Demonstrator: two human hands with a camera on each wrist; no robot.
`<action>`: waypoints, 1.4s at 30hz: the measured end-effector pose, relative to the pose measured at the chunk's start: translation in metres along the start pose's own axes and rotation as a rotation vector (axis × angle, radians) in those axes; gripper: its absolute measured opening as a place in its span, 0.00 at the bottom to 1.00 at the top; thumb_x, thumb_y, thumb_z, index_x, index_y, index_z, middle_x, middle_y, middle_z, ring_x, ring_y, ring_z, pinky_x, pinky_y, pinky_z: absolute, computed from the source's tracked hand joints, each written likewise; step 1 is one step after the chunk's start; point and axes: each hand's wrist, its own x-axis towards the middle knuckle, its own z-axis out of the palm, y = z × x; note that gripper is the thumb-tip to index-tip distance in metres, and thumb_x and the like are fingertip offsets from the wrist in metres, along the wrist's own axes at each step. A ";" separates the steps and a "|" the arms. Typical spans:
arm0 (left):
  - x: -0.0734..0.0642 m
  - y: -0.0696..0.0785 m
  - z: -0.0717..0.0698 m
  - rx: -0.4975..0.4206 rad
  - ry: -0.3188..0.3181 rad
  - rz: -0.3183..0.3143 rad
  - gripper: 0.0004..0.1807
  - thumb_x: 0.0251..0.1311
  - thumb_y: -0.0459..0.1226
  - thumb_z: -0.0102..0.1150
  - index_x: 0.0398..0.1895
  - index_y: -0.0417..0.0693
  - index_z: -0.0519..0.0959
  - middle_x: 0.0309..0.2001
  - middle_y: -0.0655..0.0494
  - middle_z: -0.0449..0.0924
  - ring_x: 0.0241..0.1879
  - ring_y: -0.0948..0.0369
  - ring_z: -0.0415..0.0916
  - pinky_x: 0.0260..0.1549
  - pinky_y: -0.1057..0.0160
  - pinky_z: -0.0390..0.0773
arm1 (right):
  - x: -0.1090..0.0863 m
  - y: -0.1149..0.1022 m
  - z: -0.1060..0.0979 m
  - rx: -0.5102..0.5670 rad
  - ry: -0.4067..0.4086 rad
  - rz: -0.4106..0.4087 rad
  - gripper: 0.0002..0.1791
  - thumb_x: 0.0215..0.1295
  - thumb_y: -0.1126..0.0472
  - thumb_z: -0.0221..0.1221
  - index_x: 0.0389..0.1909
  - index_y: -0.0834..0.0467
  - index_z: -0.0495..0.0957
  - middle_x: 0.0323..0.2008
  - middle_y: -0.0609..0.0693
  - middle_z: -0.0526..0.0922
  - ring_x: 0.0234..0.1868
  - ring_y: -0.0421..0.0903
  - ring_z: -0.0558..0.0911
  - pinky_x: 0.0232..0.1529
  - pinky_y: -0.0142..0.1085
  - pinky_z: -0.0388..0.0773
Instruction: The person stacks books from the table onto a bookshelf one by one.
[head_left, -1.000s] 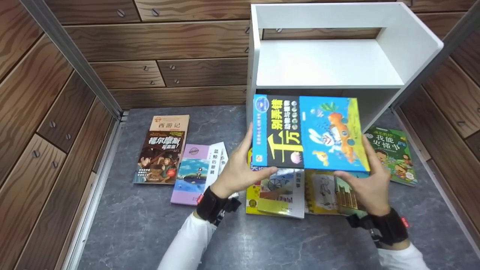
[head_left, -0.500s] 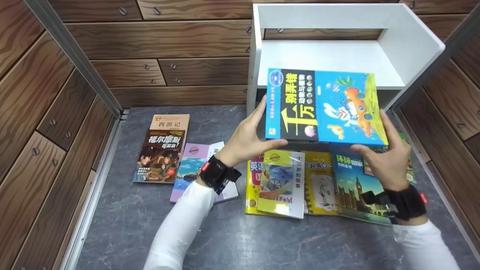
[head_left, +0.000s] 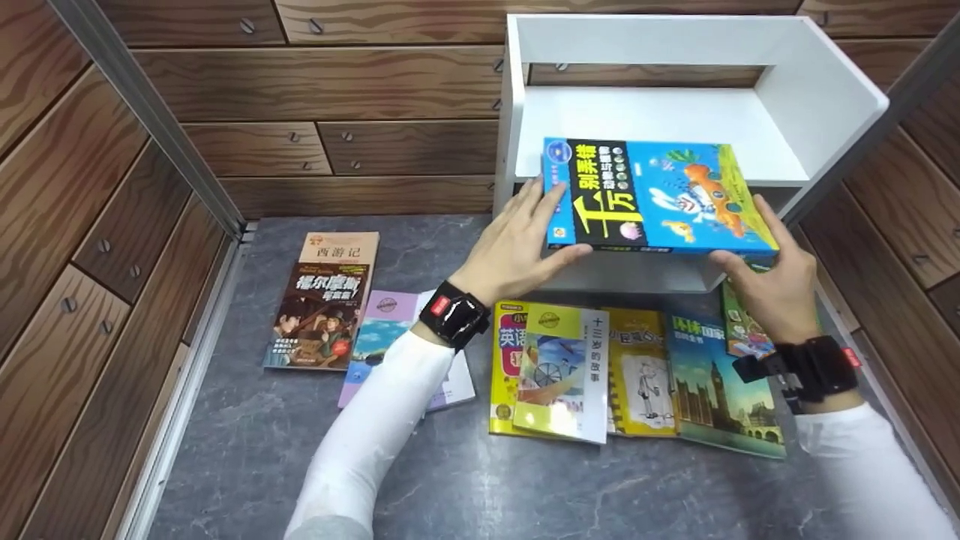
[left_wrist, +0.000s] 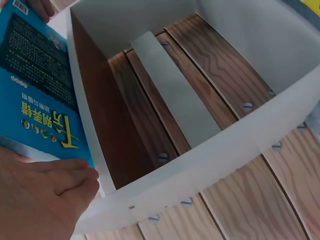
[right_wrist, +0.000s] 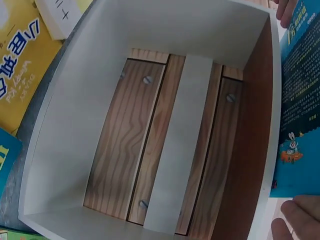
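A blue children's book (head_left: 660,196) with a rabbit and a carrot car on its cover is gripped between both hands, at the front edge of the white shelf's upper board (head_left: 645,120). My left hand (head_left: 511,244) holds its left side, thumb along the near edge. On the opposite side, my right hand (head_left: 776,289) grips the near right corner. The underside of the book (left_wrist: 37,75) shows beside the board in the left wrist view, with part of the left hand (left_wrist: 45,197). Right-hand fingers (right_wrist: 300,217) touch the book (right_wrist: 300,165) in the right wrist view.
Several books lie on the grey floor (head_left: 247,450): a brown detective book (head_left: 319,315), a purple one (head_left: 375,330), a yellow-and-white one (head_left: 562,375), and a blue-green one (head_left: 724,382). Below the upper board is the shelf's lower compartment (right_wrist: 125,145). Wood-patterned walls surround the area.
Both hands have carried the blue book up and slightly right, from above the floor books to the upper board's front edge. It now lies flatter, and the books below are more exposed.
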 end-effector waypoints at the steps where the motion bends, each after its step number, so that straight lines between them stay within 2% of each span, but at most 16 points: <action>1: 0.002 0.000 0.000 0.017 -0.005 -0.008 0.50 0.71 0.68 0.46 0.85 0.50 0.47 0.84 0.39 0.41 0.83 0.50 0.37 0.81 0.54 0.40 | 0.002 0.001 0.000 -0.013 -0.003 0.004 0.44 0.66 0.55 0.72 0.80 0.46 0.62 0.64 0.68 0.79 0.47 0.30 0.78 0.37 0.22 0.69; 2: 0.003 0.000 0.000 0.035 -0.005 -0.014 0.50 0.71 0.68 0.45 0.85 0.51 0.48 0.84 0.40 0.42 0.83 0.50 0.38 0.81 0.55 0.40 | 0.004 0.003 -0.001 -0.026 -0.008 0.009 0.44 0.66 0.55 0.71 0.80 0.46 0.62 0.63 0.68 0.79 0.46 0.32 0.77 0.37 0.22 0.68; 4: 0.006 0.001 0.000 0.071 0.008 -0.024 0.49 0.71 0.68 0.45 0.85 0.51 0.51 0.83 0.40 0.46 0.83 0.49 0.41 0.80 0.55 0.41 | 0.008 0.006 -0.001 -0.056 -0.017 0.013 0.44 0.66 0.52 0.71 0.80 0.46 0.62 0.60 0.69 0.81 0.39 0.38 0.76 0.31 0.24 0.65; 5: 0.007 0.001 0.000 0.093 0.021 -0.026 0.49 0.71 0.68 0.45 0.84 0.50 0.52 0.83 0.40 0.48 0.82 0.49 0.44 0.80 0.55 0.43 | 0.010 0.007 -0.001 -0.072 -0.024 0.016 0.44 0.66 0.51 0.71 0.80 0.46 0.62 0.61 0.69 0.80 0.42 0.41 0.78 0.33 0.24 0.66; 7: 0.009 0.003 -0.001 0.138 0.062 -0.020 0.48 0.71 0.68 0.46 0.83 0.48 0.57 0.81 0.40 0.54 0.81 0.48 0.50 0.80 0.54 0.48 | 0.015 0.009 -0.001 -0.085 -0.039 0.017 0.45 0.66 0.49 0.71 0.81 0.47 0.61 0.64 0.69 0.78 0.51 0.49 0.80 0.49 0.28 0.73; 9: 0.011 0.004 -0.001 0.190 0.106 -0.008 0.47 0.70 0.67 0.47 0.80 0.45 0.61 0.78 0.40 0.60 0.79 0.48 0.56 0.79 0.54 0.53 | 0.019 0.011 0.000 -0.098 -0.042 0.000 0.46 0.65 0.45 0.71 0.80 0.49 0.62 0.68 0.69 0.74 0.61 0.60 0.78 0.64 0.41 0.73; 11: 0.014 0.006 0.000 0.238 0.143 0.003 0.46 0.70 0.67 0.47 0.77 0.42 0.66 0.76 0.40 0.65 0.77 0.48 0.60 0.78 0.54 0.55 | 0.024 0.013 0.001 -0.096 -0.043 -0.023 0.47 0.64 0.42 0.71 0.80 0.50 0.63 0.73 0.66 0.69 0.73 0.66 0.67 0.76 0.56 0.57; 12: 0.015 0.006 -0.001 0.261 0.157 0.005 0.45 0.70 0.66 0.47 0.76 0.42 0.68 0.75 0.40 0.66 0.76 0.48 0.62 0.78 0.54 0.56 | 0.027 0.014 0.003 -0.095 -0.039 -0.039 0.47 0.64 0.41 0.71 0.80 0.51 0.63 0.73 0.66 0.69 0.73 0.67 0.66 0.77 0.62 0.53; 15: 0.021 0.007 -0.001 0.314 0.162 -0.008 0.43 0.71 0.64 0.46 0.74 0.40 0.69 0.75 0.40 0.67 0.76 0.47 0.63 0.79 0.55 0.54 | 0.035 0.016 0.007 -0.124 -0.033 -0.096 0.48 0.63 0.39 0.71 0.79 0.52 0.65 0.75 0.63 0.68 0.75 0.65 0.64 0.78 0.60 0.50; 19: 0.030 0.005 -0.001 0.335 0.115 -0.051 0.41 0.73 0.61 0.46 0.76 0.41 0.66 0.77 0.40 0.63 0.77 0.47 0.60 0.79 0.54 0.51 | 0.048 0.018 0.010 -0.203 -0.051 -0.156 0.44 0.65 0.40 0.70 0.76 0.56 0.69 0.76 0.62 0.67 0.78 0.63 0.62 0.81 0.57 0.47; 22: 0.036 0.004 0.000 0.351 0.082 -0.059 0.39 0.77 0.58 0.43 0.78 0.39 0.63 0.78 0.38 0.59 0.78 0.46 0.58 0.79 0.54 0.51 | 0.057 0.017 0.011 -0.263 -0.078 -0.159 0.41 0.68 0.40 0.66 0.74 0.59 0.71 0.76 0.63 0.65 0.80 0.62 0.58 0.82 0.53 0.41; 25: 0.041 0.002 0.003 0.382 0.079 -0.053 0.37 0.80 0.54 0.40 0.79 0.36 0.60 0.79 0.35 0.57 0.78 0.45 0.58 0.79 0.53 0.53 | 0.064 0.015 0.013 -0.304 -0.113 -0.127 0.42 0.71 0.37 0.61 0.75 0.62 0.69 0.77 0.64 0.63 0.81 0.61 0.55 0.83 0.50 0.35; 29: 0.048 0.000 0.006 0.437 0.127 -0.043 0.34 0.81 0.51 0.40 0.77 0.33 0.63 0.77 0.34 0.60 0.76 0.46 0.62 0.77 0.53 0.59 | 0.073 0.013 0.015 -0.334 -0.159 -0.089 0.43 0.74 0.36 0.57 0.76 0.63 0.65 0.79 0.65 0.59 0.82 0.61 0.52 0.82 0.46 0.31; 34: 0.056 0.002 0.007 0.542 0.216 -0.006 0.28 0.80 0.47 0.45 0.71 0.36 0.72 0.72 0.38 0.71 0.69 0.47 0.73 0.69 0.54 0.72 | 0.086 0.015 0.013 -0.344 -0.196 -0.061 0.43 0.76 0.37 0.55 0.78 0.64 0.62 0.79 0.66 0.56 0.82 0.62 0.49 0.82 0.45 0.30; 37: 0.061 0.004 0.007 0.595 0.253 -0.003 0.26 0.79 0.47 0.48 0.68 0.39 0.76 0.68 0.42 0.76 0.64 0.50 0.79 0.61 0.56 0.80 | 0.093 0.016 0.011 -0.355 -0.220 -0.045 0.42 0.77 0.38 0.54 0.79 0.63 0.61 0.80 0.65 0.55 0.82 0.62 0.48 0.82 0.46 0.30; 42: 0.070 0.004 0.006 0.636 0.303 -0.046 0.25 0.75 0.50 0.53 0.65 0.47 0.82 0.65 0.51 0.81 0.58 0.56 0.84 0.44 0.57 0.89 | 0.103 0.016 0.013 -0.388 -0.235 -0.040 0.42 0.77 0.38 0.54 0.79 0.62 0.60 0.80 0.66 0.55 0.82 0.63 0.49 0.82 0.51 0.34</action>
